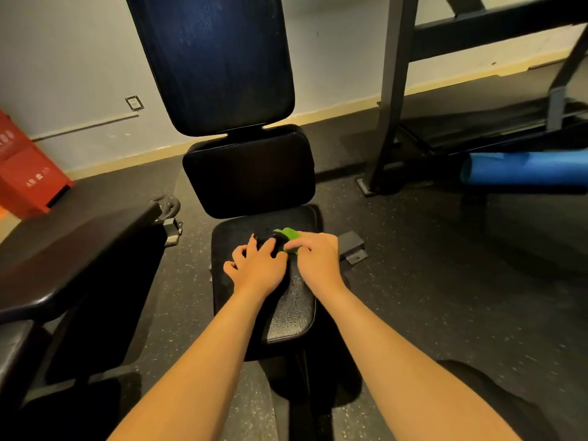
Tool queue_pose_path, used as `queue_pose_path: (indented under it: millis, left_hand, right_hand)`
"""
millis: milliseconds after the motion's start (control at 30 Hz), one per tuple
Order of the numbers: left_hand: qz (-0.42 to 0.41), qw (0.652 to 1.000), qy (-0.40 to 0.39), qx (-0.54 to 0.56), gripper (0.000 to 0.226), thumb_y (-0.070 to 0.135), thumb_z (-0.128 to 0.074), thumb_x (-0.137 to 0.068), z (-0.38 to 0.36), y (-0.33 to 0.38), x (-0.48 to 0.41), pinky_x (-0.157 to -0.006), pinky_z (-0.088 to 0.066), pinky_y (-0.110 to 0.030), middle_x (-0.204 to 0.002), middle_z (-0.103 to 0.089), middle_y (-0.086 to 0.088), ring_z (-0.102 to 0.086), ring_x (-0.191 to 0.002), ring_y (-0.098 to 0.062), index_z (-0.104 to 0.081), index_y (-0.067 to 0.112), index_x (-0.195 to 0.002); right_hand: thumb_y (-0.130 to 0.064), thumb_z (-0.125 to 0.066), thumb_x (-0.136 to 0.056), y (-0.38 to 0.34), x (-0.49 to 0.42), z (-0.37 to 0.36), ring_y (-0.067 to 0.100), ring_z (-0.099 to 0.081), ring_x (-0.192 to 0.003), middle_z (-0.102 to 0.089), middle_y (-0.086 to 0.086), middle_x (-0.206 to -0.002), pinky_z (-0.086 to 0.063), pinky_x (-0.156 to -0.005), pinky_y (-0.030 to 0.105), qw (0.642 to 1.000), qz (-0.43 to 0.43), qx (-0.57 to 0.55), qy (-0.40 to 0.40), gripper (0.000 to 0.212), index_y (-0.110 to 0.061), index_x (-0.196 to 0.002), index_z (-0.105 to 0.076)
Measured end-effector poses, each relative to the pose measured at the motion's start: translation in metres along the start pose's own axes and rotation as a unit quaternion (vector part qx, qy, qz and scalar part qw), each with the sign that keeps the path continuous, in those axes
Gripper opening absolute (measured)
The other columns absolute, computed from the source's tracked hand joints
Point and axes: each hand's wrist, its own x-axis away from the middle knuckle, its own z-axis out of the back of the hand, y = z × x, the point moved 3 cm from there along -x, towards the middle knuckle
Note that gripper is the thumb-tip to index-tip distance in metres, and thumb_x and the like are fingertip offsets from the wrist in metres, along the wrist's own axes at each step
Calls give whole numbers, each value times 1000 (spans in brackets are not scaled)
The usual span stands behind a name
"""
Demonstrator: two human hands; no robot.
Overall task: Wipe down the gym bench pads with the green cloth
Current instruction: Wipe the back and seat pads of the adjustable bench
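Note:
The black seat pad (296, 313) of the gym bench lies just below me, with a small middle pad (248, 173) and a tall back pad (216, 58) rising behind it. My right hand (318, 259) pinches the bunched green cloth (290, 237) on the far part of the seat pad. My left hand (254, 265) rests beside it on the pad, fingers spread and bent, fingertips touching the surface. Its thumb lies close to the cloth. It holds nothing that I can make out.
Another black padded bench (73, 256) stands close on the left. A red box (25, 173) sits by the wall at far left. A blue foam roller (525, 168) and a dark steel frame post (391, 90) are on the right. Dark speckled rubber floor surrounds the bench.

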Motion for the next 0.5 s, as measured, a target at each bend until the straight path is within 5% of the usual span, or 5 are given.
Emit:
queue_pose_path:
  millis: [100,267,367,500]
  left_hand:
    - [1,1000,-8,-19,47,51,-31,-101,0,-1,2,-115,-9,-55,-161,-28,-7,-9,-149,-31,-48,34,-140]
    - [-22,999,-8,29,52,52,-37,-100,1,-5,0,-118,-3,-55,-167,-10,2,-3,-151,-28,-30,48,-151]
    - [-21,999,-9,35,53,52,-38,-99,0,-3,0,-118,-2,-55,-167,-9,3,-2,-151,-28,-27,52,-151]
    - [-12,999,-5,38,53,51,-37,-98,0,-1,-4,-119,0,-56,-167,-9,3,-1,-151,-29,-27,53,-150]
  right_hand:
    - [5,-40,-87,-10,22,12,14,-35,-128,-61,-1,-130,-26,-112,23,999,18,18,-22,49,-24,-96,-79]
    - [16,-33,-82,-21,-13,28,22,-25,-146,-40,8,-152,-16,-114,23,999,-30,16,-33,65,-22,-113,-75]
    - [18,-28,-83,-22,-43,29,25,-21,-147,-34,6,-156,-24,-115,33,996,-85,-39,-5,70,-25,-117,-73]
    - [8,-32,-88,-12,-49,14,23,-46,-129,-51,4,-143,-41,-103,32,986,-105,-128,20,59,-28,-99,-78]
